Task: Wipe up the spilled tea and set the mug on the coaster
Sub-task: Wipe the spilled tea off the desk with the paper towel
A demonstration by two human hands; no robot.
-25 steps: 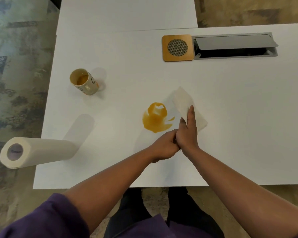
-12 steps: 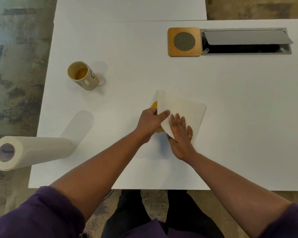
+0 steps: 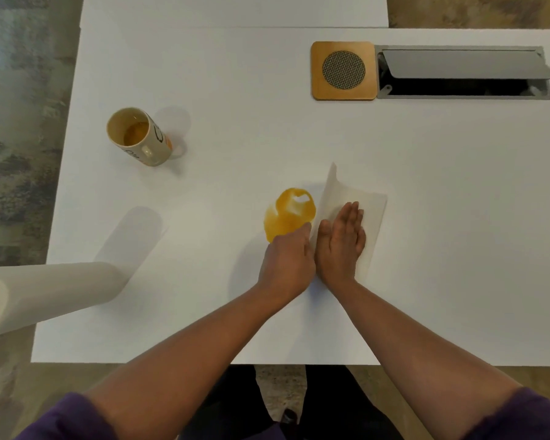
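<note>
White table seen from above. Right hand flat, fingers straight, pressing folded paper towel near table middle. Left hand beside it, fingers curled at towel's near-left edge; grip unclear. Tea puddle just left of towel, uncovered. Mug toward left edge. Wooden coaster near far edge. Paper towel roll overhanging near-left corner.

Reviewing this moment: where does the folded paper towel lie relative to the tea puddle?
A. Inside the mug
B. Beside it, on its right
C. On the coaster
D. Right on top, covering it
B: the paper towel lies flat under the right hand, just right of the uncovered tea puddle.
</note>
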